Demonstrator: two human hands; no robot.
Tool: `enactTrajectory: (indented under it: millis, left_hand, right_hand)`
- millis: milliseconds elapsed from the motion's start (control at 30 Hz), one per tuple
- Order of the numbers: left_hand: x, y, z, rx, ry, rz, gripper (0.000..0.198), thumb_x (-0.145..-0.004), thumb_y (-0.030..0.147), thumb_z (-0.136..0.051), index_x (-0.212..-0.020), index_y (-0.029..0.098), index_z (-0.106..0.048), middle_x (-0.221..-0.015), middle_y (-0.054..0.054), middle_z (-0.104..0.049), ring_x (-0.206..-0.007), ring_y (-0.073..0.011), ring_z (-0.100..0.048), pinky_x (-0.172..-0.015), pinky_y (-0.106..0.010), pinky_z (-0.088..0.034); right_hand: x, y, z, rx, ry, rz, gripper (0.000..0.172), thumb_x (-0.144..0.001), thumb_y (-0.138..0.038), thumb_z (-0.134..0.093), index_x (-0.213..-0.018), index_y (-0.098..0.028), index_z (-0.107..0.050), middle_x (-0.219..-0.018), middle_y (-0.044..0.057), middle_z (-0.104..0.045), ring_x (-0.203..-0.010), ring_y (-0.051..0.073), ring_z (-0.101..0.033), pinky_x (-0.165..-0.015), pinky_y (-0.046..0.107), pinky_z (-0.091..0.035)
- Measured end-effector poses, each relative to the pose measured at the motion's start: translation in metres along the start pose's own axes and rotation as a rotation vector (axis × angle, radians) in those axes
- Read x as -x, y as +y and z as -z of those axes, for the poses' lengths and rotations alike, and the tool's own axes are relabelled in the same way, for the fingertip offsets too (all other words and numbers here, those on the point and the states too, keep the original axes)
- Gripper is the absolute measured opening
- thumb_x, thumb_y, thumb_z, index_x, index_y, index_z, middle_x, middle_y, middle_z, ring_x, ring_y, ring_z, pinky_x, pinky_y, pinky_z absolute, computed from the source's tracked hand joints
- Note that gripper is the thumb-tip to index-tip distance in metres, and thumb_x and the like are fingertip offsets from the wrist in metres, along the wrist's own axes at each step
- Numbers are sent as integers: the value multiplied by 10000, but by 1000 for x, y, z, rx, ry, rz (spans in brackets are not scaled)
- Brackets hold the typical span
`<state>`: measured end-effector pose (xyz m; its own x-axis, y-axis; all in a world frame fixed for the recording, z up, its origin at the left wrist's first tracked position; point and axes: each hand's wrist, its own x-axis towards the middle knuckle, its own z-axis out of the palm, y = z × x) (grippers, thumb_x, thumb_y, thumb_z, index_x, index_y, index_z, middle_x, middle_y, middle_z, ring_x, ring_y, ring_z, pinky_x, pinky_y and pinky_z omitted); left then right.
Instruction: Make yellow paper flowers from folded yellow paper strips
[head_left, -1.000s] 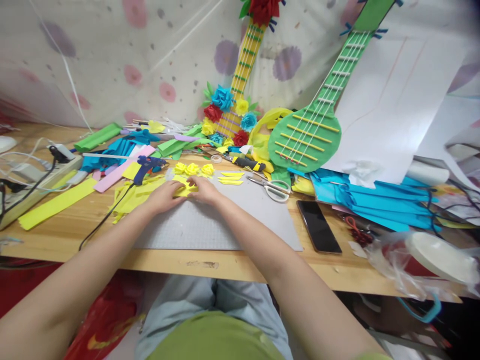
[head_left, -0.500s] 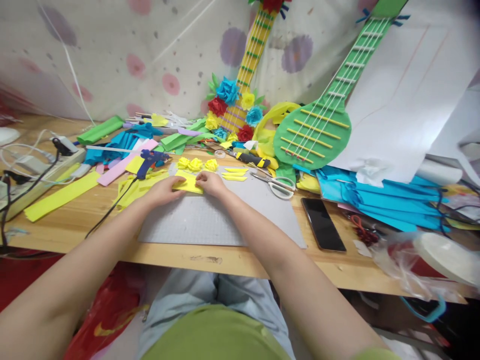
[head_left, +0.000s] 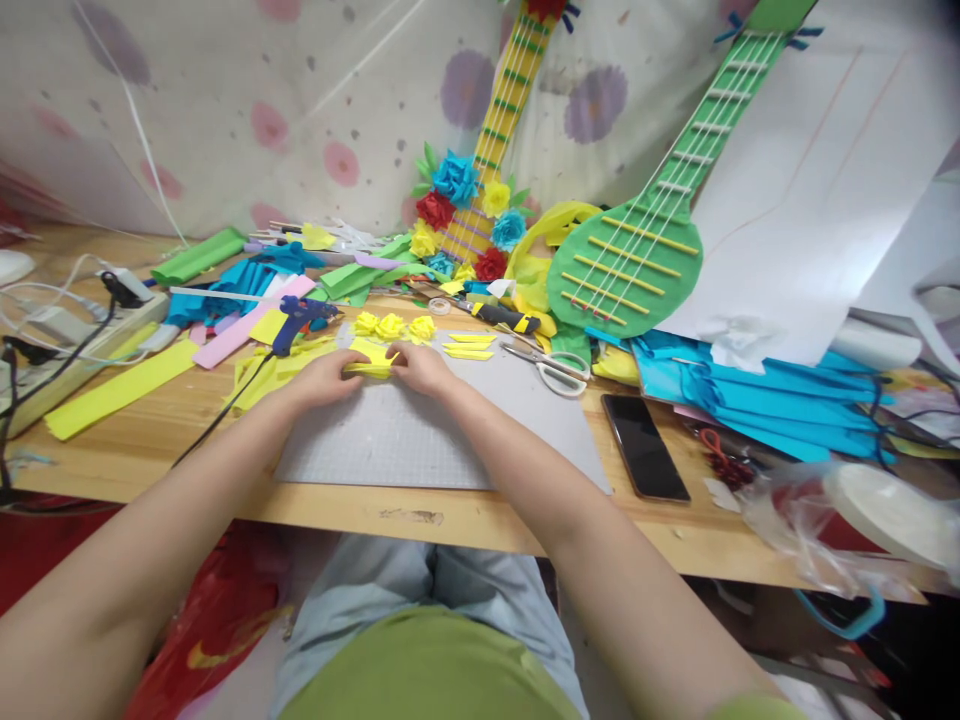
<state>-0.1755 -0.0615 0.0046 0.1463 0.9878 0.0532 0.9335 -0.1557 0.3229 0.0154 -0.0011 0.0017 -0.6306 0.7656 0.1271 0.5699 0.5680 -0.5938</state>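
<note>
A piece of yellow crepe paper [head_left: 373, 358] is held between my two hands above the grey cutting mat [head_left: 397, 440]. My left hand [head_left: 331, 378] grips its left end, the fingers closed on the edge. At the right end, my right hand [head_left: 421, 368] pinches the paper with thumb and fingers. The near edge of the paper looks folded or rolled. Just behind it lie three small yellow paper flowers [head_left: 390, 327]. Several narrow folded yellow strips [head_left: 469, 347] rest to the right of my right hand.
Scissors [head_left: 555, 374] lie at the mat's right edge, with a phone [head_left: 643, 447] beyond. A blue glue gun [head_left: 294, 324] stands left, its cord crossing the table. Two paper-covered string instruments lean behind, one green [head_left: 626, 265], one yellow [head_left: 501, 110]. Blue paper [head_left: 765, 400] is stacked right.
The near edge of the yellow paper has been folded or rolled over, so less of its flat surface shows. My right hand has shifted slightly left, closer to my left hand.
</note>
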Motion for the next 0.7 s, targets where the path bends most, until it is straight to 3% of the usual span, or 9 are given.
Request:
enactTrajectory:
  millis: [400, 567, 700]
  left_hand:
    - [0, 2, 17, 55, -119, 32, 547, -650, 361, -469, -1159, 178, -548, -1241, -63, -559, -1136, -231, -506, -983, -324, -365]
    - [1, 2, 21, 84, -16, 81, 468, -658, 298, -429, -1082, 196, -598, -1195, -35, -590, -1120, -213, -516, -982, -326, -371]
    - [0, 0, 20, 54, 20, 112, 402, -694, 348, -434, -1004, 187, -633, -1075, -52, -644, -1000, -203, -575, -892, -304, -431]
  right_hand:
    - [-4, -5, 12, -29, -80, -67, 239, -736, -163, -547, -960, -220, -610, -867, -14, -673, -752, 113, -583, -675, 209, -402]
    - [-5, -7, 10, -22, -53, -108, 223, -684, -158, -597, -902, -201, -621, -832, -10, -676, -732, 116, -586, -653, 209, -401]
    - [-4, -8, 9, -23, -56, -119, 240, -667, -119, -581, -891, -195, -618, -820, -10, -676, -727, 118, -582, -642, 209, -395]
